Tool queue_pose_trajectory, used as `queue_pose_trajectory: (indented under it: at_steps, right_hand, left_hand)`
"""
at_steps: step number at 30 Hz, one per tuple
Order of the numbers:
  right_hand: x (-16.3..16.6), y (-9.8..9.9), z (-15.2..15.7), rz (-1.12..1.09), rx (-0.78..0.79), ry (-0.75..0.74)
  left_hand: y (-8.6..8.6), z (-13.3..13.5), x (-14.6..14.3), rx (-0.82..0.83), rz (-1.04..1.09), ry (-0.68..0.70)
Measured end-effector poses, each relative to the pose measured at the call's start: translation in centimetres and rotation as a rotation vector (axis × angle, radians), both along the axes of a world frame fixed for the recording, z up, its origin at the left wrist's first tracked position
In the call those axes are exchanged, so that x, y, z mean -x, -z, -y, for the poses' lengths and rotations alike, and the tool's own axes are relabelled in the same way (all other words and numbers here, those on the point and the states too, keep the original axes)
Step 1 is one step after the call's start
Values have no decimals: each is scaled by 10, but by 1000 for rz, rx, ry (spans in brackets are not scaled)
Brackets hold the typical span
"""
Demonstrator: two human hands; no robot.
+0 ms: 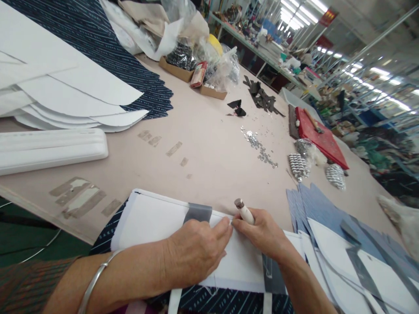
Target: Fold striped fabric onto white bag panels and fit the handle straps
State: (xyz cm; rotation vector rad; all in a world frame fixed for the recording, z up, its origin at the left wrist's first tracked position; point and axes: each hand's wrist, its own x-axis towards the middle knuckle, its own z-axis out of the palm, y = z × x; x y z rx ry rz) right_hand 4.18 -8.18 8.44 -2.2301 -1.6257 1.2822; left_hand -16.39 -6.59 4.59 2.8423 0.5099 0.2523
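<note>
A white panel point(153, 218) with grey strips across it lies on dark blue printed fabric point(108, 231) in front of me. My left hand point(199, 248) rests over the panel, fingers bent and pressed together near its far edge; whatever they pinch is hidden. Just to the right, my right hand point(262, 231) grips a short white-handled tool point(245, 213) with a brown end, which points up and away. The tool's lower end is out of sight behind the fingers. Both sets of fingertips almost meet at the panel's edge. One grey strip point(199, 213) shows beyond my left hand.
Large white sheets point(81, 91) and a white padded piece point(52, 150) lie at left. Small metal bits point(258, 146) are scattered ahead. A hammer point(313, 121) lies on a red slab point(322, 137). Stacked blue and white panels point(353, 257) lie at right; boxes and plastic bags point(225, 69) stand behind.
</note>
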Motion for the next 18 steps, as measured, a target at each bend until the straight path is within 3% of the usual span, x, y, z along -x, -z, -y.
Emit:
queue_pose_trajectory:
  at_steps: [7, 13, 15, 18]
  right_hand:
    - [1, 5, 8, -2, -82, 101]
    - [-4, -12, 33, -432, -214, 447]
    - [-7, -21, 43, -457, -200, 423]
    - [-13, -33, 54, -271, -101, 295]
  left_hand:
    - [0, 0, 1, -12, 8, 3]
    - [-1, 0, 0, -18, -20, -8]
    - [-4, 0, -1, -27, -25, -7]
    - [-8, 0, -3, -74, -18, 8]
